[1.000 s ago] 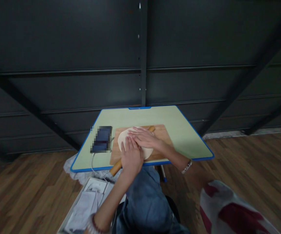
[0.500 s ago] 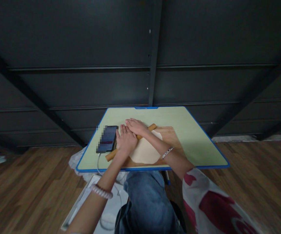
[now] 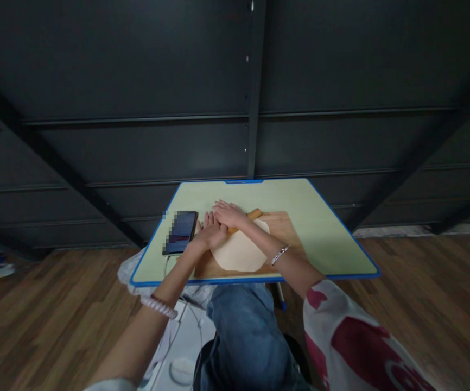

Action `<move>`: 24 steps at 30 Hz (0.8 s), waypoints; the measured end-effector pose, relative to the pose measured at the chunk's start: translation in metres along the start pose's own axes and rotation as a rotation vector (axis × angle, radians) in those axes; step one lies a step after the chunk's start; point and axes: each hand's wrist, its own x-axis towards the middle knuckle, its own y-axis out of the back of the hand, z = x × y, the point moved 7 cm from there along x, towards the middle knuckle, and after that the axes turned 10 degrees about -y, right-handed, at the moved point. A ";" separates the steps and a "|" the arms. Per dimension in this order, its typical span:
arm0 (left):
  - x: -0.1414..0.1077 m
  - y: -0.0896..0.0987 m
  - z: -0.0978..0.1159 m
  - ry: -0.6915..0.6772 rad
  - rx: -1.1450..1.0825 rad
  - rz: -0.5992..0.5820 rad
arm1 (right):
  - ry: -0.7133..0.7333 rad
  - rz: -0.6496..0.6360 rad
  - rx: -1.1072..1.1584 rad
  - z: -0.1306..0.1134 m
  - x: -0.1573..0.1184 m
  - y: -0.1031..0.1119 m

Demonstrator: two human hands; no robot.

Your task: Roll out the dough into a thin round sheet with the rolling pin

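A flat sheet of pale dough (image 3: 241, 252) lies on a wooden board (image 3: 286, 231) at the front of a small green table (image 3: 324, 233) with a blue edge. Across the dough's far left side runs a wooden rolling pin (image 3: 254, 214), slanted, its upper right end showing. My left hand (image 3: 213, 231) rests on the pin's left part with fingers spread. Just beyond it, my right hand (image 3: 229, 213) lies flat over the pin, fingers stretched to the left. The pin's lower left end is hidden under my left hand and wrist.
A phone (image 3: 181, 233) with a white cable lies left of the board. Dark panels (image 3: 149, 152) stand behind the table. Below its front edge are my knees in jeans (image 3: 247, 331), a white box (image 3: 184, 347) and a plastic bag (image 3: 131, 269).
Both hands have shifted slightly, and my left wrist and forearm have moved up and left. The pin's lower left end, seen before, is now covered.
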 end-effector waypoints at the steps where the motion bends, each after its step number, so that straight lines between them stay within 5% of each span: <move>1: -0.005 0.001 0.004 -0.020 0.003 0.008 | 0.003 -0.029 0.014 0.002 -0.006 -0.001; 10: -0.049 0.002 0.054 -0.240 0.061 0.131 | -0.057 -0.086 0.186 0.018 -0.063 0.000; 16: -0.076 -0.005 0.087 -0.281 0.121 0.061 | 0.033 0.008 0.157 0.020 -0.106 0.017; 24: -0.118 -0.020 0.137 -0.300 0.272 0.253 | 0.137 0.074 0.163 0.032 -0.165 0.022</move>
